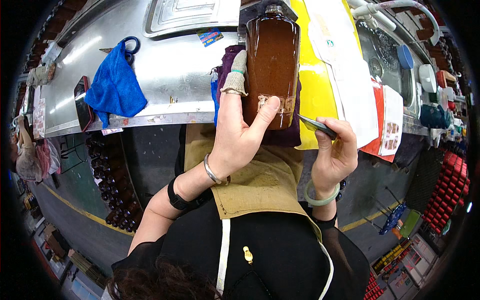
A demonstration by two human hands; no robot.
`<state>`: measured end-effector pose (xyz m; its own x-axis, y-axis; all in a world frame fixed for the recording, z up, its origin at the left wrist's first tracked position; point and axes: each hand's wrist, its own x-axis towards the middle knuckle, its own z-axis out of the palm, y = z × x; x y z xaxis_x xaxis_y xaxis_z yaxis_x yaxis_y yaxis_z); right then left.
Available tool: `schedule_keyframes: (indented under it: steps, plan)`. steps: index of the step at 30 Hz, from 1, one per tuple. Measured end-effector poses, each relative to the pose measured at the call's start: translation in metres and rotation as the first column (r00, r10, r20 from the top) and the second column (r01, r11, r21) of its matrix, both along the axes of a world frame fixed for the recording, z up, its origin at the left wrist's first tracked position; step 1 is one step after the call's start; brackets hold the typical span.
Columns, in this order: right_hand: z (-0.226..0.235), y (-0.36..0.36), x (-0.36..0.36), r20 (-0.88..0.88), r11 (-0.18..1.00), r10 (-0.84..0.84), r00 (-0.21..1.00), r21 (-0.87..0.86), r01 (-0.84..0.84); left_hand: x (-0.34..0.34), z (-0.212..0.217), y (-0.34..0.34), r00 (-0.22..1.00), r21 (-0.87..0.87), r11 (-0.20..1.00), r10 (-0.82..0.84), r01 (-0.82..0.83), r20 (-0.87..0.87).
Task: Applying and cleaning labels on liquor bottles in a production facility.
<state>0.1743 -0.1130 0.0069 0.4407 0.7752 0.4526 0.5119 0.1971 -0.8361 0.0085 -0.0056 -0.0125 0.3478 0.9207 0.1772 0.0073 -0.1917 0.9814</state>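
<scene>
A large brown glass bottle lies on a dark purple cloth at the table's front edge, its neck pointing away from me. My left hand grips its near left side, thumb on top beside a band of lettering. Knitted covers sheathe fingers of that hand, which are partly hidden by the bottle. Just right of the bottle's near end, my right hand pinches a small, flat, dark blade-like piece between thumb and fingers. Its pointed tip faces the bottle without clearly touching it.
Left on the metal table are a blue cloth, scissors and a phone. A metal tray is at the back. Yellow sheeting and white sheets lie right, before a sink.
</scene>
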Motion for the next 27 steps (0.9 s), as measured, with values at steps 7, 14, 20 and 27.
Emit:
schedule_keyframes:
  steps: [7,14,20,27]
  plan:
    - [0.000,0.001,-0.003,-0.066,0.999,-0.039,0.997,-0.012,0.038,0.003,0.002,0.000,0.998,-0.029,0.999,0.031,-0.029,0.063]
    - [-0.004,0.001,-0.003,-0.063,0.998,-0.058,0.996,-0.027,0.057,0.009,0.006,-0.002,0.989,0.081,0.992,0.102,-0.093,-0.103]
    - [-0.001,0.004,-0.004,-0.076,0.998,-0.064,0.995,-0.019,0.062,0.006,0.002,-0.001,0.991,0.087,0.992,0.101,-0.093,-0.088]
    - [0.002,0.016,-0.001,0.230,1.000,-0.020,0.973,-0.012,0.024,-0.002,-0.003,0.003,0.999,0.028,1.000,0.008,-0.010,0.036]
